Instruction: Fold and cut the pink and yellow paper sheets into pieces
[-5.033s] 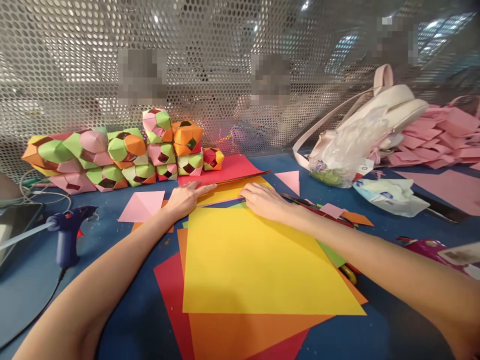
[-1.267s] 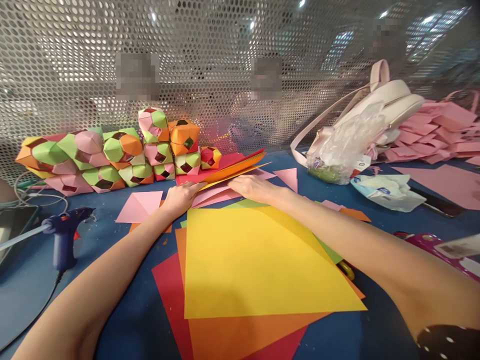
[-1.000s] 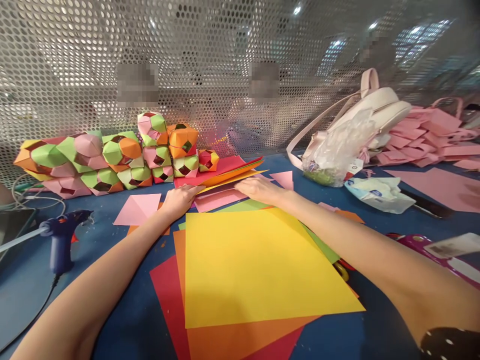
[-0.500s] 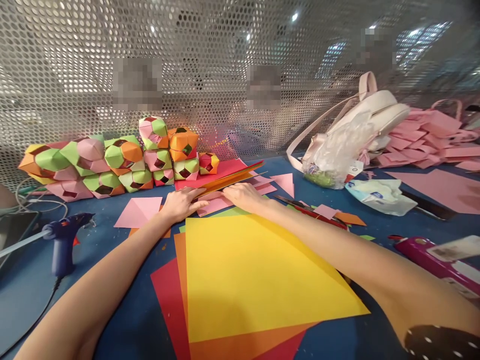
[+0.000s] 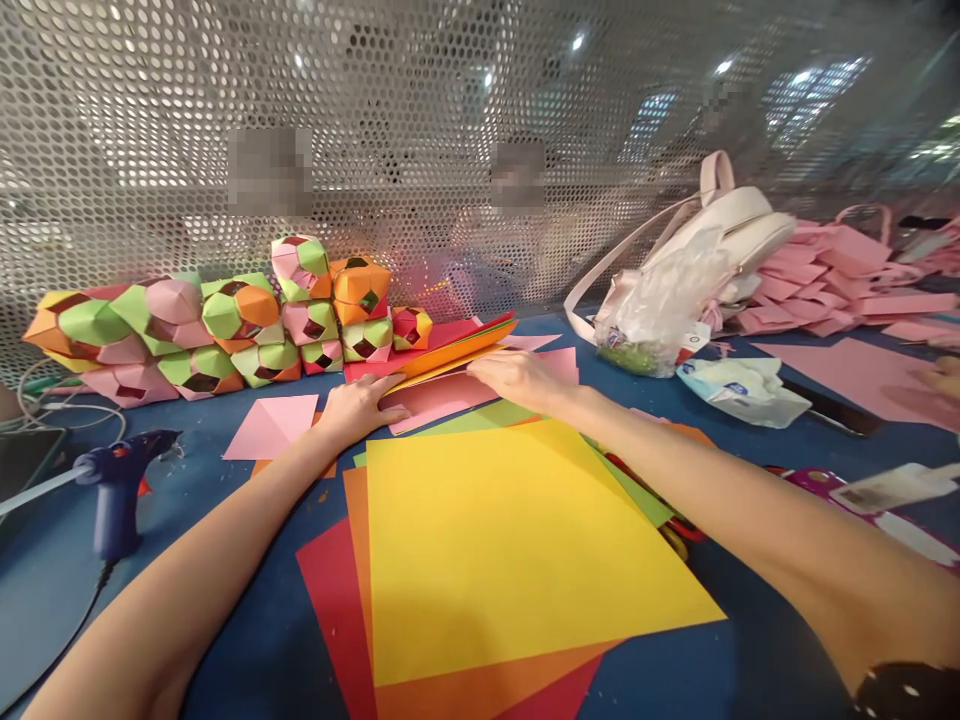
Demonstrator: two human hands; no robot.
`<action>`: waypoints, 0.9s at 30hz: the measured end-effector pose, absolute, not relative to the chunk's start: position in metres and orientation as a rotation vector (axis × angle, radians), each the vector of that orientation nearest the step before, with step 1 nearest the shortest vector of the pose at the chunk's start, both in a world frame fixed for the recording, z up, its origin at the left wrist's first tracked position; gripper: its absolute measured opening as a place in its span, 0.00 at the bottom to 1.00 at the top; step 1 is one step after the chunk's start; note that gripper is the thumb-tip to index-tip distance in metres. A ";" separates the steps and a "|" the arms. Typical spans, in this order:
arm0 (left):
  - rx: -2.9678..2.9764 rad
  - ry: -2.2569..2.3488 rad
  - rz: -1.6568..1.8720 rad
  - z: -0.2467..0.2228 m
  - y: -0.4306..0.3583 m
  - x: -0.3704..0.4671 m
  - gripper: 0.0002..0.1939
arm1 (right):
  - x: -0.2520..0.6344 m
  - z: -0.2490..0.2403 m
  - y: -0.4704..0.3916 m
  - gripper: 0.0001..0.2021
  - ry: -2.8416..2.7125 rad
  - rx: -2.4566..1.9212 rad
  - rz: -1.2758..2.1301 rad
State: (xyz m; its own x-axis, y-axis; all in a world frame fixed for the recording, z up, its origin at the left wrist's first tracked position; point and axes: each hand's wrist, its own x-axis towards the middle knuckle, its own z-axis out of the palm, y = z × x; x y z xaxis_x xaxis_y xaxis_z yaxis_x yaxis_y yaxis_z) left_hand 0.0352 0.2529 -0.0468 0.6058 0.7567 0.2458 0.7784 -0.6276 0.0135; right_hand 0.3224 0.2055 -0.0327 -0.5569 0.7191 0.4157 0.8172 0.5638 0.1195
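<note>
Left hand (image 5: 358,408), thumb and fingers apart, touches one stack (image 5: 448,356); right hand (image 5: 521,376), grip unclear, at its near edge; one glue gun (image 5: 118,502) left, one bag (image 5: 739,215) far right.

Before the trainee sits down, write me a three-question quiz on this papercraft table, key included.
1. True or false: the left hand and the right hand are both beyond the large yellow sheet, at the layered papers.
2. Which colour of paper sticks out from under the large yellow sheet's near edge? A: pink. B: orange. C: white.
3. Which tool is on the blue table, to the left of the left forearm?

Key: 1. True. 2. B, the orange sheet. 3. The glue gun.
</note>
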 end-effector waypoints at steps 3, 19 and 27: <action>-2.728 -1.302 -0.359 -0.048 0.254 0.035 0.30 | 0.332 -0.023 0.174 0.16 -2.505 -1.115 -0.454; -2.694 -1.164 -0.417 -0.052 0.254 0.033 0.27 | 0.264 -0.022 0.024 0.14 -2.663 -0.596 -0.005; -2.667 -1.045 -0.549 -0.056 0.255 0.032 0.22 | 0.353 -0.028 0.152 0.13 -2.239 -2.016 -0.057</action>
State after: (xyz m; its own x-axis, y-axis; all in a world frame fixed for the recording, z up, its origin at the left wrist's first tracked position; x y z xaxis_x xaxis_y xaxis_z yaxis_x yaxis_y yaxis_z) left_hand 0.0323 0.2553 -0.0561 0.6765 0.6051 0.4197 0.6890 -0.7214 -0.0704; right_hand 0.3526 0.1524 -0.0278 -0.1003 0.9877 0.1203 0.9925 0.1078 -0.0576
